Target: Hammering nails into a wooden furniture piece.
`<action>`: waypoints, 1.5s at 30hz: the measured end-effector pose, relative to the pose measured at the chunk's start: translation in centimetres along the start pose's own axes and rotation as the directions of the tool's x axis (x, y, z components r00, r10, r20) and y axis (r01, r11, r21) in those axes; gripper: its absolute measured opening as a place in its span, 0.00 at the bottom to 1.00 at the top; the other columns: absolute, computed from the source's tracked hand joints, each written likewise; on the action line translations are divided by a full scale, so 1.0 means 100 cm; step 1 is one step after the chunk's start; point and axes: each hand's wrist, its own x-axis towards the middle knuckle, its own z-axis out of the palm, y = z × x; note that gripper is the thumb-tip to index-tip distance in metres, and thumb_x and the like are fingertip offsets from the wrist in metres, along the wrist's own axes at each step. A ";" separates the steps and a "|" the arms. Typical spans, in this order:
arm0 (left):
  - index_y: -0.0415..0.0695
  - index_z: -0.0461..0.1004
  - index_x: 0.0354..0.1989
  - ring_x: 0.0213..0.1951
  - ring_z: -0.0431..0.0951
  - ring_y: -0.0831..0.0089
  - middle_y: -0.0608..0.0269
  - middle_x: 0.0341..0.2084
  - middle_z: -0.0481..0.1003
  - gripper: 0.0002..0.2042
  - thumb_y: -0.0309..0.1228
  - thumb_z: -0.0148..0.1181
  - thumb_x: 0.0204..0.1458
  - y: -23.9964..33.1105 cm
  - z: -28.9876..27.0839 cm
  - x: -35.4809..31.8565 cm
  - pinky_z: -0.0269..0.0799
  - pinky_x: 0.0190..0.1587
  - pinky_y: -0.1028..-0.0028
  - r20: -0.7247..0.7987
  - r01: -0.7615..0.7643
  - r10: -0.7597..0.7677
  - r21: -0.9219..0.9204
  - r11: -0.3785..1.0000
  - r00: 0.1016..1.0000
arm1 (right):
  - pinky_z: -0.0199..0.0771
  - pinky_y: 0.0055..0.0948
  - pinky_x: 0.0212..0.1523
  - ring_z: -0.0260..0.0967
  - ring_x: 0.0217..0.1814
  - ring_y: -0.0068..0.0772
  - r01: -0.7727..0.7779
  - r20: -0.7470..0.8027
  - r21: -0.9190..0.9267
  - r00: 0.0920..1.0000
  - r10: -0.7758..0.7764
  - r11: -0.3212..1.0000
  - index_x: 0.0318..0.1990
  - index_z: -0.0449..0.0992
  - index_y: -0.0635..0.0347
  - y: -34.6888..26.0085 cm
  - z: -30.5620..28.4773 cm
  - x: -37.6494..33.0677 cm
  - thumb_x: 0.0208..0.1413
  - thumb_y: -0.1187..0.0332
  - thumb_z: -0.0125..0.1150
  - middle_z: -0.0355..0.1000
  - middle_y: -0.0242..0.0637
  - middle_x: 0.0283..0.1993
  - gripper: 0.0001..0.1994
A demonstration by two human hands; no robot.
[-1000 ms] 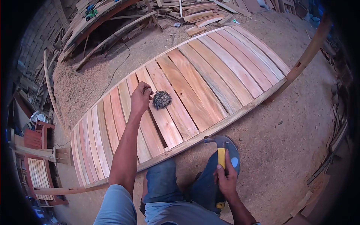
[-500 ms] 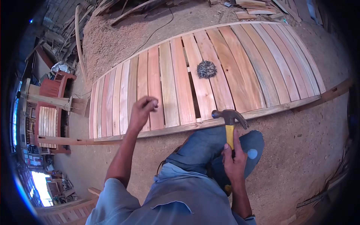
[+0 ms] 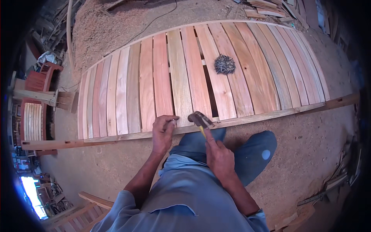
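Nail pinched upright in left hand (image 3: 164,133) at slat (image 3: 181,83) end; hammer (image 3: 199,119), gripped by right hand (image 3: 218,156), just right of it.

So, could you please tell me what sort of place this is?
Most likely a woodworking shop: sawdust covers the ground, a slatted panel lies there, offcuts are piled behind, and the right hand holds a hammer.
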 end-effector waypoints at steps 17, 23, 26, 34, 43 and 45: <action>0.49 0.89 0.40 0.66 0.72 0.56 0.67 0.64 0.81 0.05 0.31 0.75 0.56 0.012 0.006 -0.003 0.59 0.72 0.51 0.076 -0.119 0.100 0.295 0.948 0.992 | 0.87 0.47 0.45 0.87 0.45 0.59 0.000 -0.125 0.144 0.992 0.018 0.990 0.81 0.72 0.51 -0.067 -0.011 -0.019 0.73 0.76 0.66 0.85 0.56 0.50 0.30; 0.46 0.88 0.40 0.68 0.72 0.54 0.63 0.66 0.80 0.07 0.28 0.73 0.53 0.013 0.003 0.001 0.60 0.73 0.51 0.071 -0.125 0.108 0.322 0.938 0.992 | 0.83 0.46 0.38 0.81 0.34 0.53 -0.077 -0.009 0.064 0.997 0.077 0.995 0.80 0.74 0.52 -0.080 -0.011 -0.005 0.73 0.75 0.67 0.81 0.49 0.40 0.29; 0.47 0.88 0.39 0.69 0.71 0.54 0.63 0.66 0.80 0.06 0.28 0.73 0.53 0.016 0.004 -0.001 0.59 0.74 0.50 0.068 -0.115 0.100 0.285 0.952 0.993 | 0.82 0.46 0.36 0.80 0.31 0.52 -0.069 -0.072 0.040 0.995 0.072 0.997 0.81 0.72 0.50 -0.080 -0.003 -0.019 0.74 0.74 0.66 0.79 0.50 0.38 0.30; 0.53 0.87 0.61 0.75 0.68 0.50 0.59 0.70 0.77 0.20 0.28 0.70 0.58 0.002 -0.007 0.027 0.58 0.77 0.46 0.237 -0.326 0.275 0.214 0.921 0.932 | 0.81 0.40 0.39 0.78 0.31 0.43 -0.209 -0.114 0.211 0.965 0.236 0.955 0.86 0.65 0.50 -0.058 -0.003 -0.025 0.77 0.74 0.62 0.81 0.53 0.36 0.33; 0.61 0.80 0.74 0.85 0.61 0.51 0.67 0.81 0.70 0.25 0.55 0.58 0.75 -0.029 -0.010 0.165 0.42 0.87 0.36 0.732 -0.828 0.503 0.148 0.541 0.460 | 0.72 0.27 0.36 0.65 0.31 0.22 -0.314 -0.102 0.376 0.921 0.376 0.872 0.88 0.62 0.48 -0.055 0.001 -0.034 0.79 0.75 0.58 0.70 0.35 0.29 0.34; 0.60 0.81 0.74 0.85 0.61 0.52 0.67 0.80 0.72 0.25 0.55 0.60 0.74 -0.030 -0.008 0.162 0.43 0.88 0.37 0.721 -0.805 0.499 0.137 0.577 0.481 | 0.72 0.26 0.36 0.65 0.32 0.21 -0.332 -0.092 0.382 0.915 0.393 0.862 0.88 0.62 0.47 -0.056 0.005 -0.037 0.79 0.75 0.58 0.70 0.34 0.29 0.34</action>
